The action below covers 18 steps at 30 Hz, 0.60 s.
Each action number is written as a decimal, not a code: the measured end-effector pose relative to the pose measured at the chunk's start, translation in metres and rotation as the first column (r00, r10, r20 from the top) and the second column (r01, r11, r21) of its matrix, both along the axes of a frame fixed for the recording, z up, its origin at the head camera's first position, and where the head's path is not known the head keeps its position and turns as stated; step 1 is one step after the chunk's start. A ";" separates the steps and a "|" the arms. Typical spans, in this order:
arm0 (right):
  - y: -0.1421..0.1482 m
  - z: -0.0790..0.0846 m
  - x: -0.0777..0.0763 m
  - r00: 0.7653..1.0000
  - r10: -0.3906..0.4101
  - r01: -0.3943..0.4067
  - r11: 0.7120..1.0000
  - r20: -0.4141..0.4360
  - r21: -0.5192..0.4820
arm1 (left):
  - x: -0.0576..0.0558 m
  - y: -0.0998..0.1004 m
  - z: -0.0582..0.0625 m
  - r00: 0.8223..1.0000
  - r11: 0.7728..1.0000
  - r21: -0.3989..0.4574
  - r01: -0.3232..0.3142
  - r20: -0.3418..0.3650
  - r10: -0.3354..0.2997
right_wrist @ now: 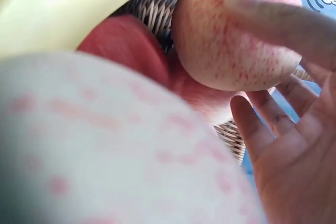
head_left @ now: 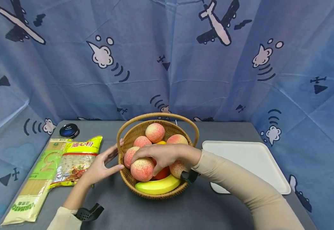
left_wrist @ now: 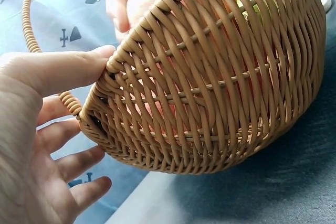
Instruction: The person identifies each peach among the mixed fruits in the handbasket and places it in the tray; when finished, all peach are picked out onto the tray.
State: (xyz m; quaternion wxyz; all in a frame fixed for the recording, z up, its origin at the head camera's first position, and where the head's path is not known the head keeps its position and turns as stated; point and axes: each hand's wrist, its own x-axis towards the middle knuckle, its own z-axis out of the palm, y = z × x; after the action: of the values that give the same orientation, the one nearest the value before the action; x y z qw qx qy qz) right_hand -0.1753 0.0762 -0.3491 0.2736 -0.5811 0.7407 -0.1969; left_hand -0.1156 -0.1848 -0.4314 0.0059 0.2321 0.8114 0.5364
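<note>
A round wicker basket point(head_left: 155, 195) with a tall arched handle point(head_left: 158, 114) holds several blushed peaches point(head_left: 155, 133), a yellow banana point(head_left: 158, 186) along its front, and a red fruit point(head_left: 162, 173) partly under the right hand. My right hand point(head_left: 165, 156) reaches in over the rim and grips the front left peach point(head_left: 142, 170); its thumb lies across that peach point(right_wrist: 236, 40) in the right wrist view. At the basket's left side, my left hand point(head_left: 102, 166) rests its thumb on the rim point(left_wrist: 113, 66), with the other fingers spread loosely around the handle's base.
Left of the basket lie a yellow pasta bag point(head_left: 77, 159) and a long green noodle pack point(head_left: 37, 182), with a dark round tin point(head_left: 69, 130) behind them. A white tray point(head_left: 244, 159) lies to the right, partly behind the right sleeve. A blue patterned curtain point(head_left: 144, 64) hangs behind the table.
</note>
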 end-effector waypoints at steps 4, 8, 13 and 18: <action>0.003 0.005 0.001 0.998 -0.062 0.062 0.998 -0.014 0.002 | -0.001 -0.001 -0.002 1.000 1.000 -0.002 0.004 -0.007 -0.004; 0.008 0.012 0.003 0.991 -0.128 0.129 0.991 -0.040 0.020 | -0.002 -0.001 -0.002 1.000 1.000 0.006 0.017 -0.014 -0.017; 0.019 0.022 0.007 0.979 -0.201 0.201 0.980 -0.031 -0.014 | -0.003 -0.002 -0.002 0.999 1.000 0.019 0.025 -0.029 -0.025; 0.034 0.028 0.015 0.966 -0.258 0.256 0.964 -0.013 -0.072 | -0.003 -0.001 -0.003 0.999 0.999 0.029 0.043 -0.034 -0.042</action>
State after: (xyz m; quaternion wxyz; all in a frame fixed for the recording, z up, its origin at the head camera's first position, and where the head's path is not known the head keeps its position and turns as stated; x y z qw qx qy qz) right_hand -0.1607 0.1104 -0.3209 0.2171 -0.4915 0.8055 -0.2499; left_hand -0.1189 -0.1860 -0.4343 0.0003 0.2585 0.7980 0.5444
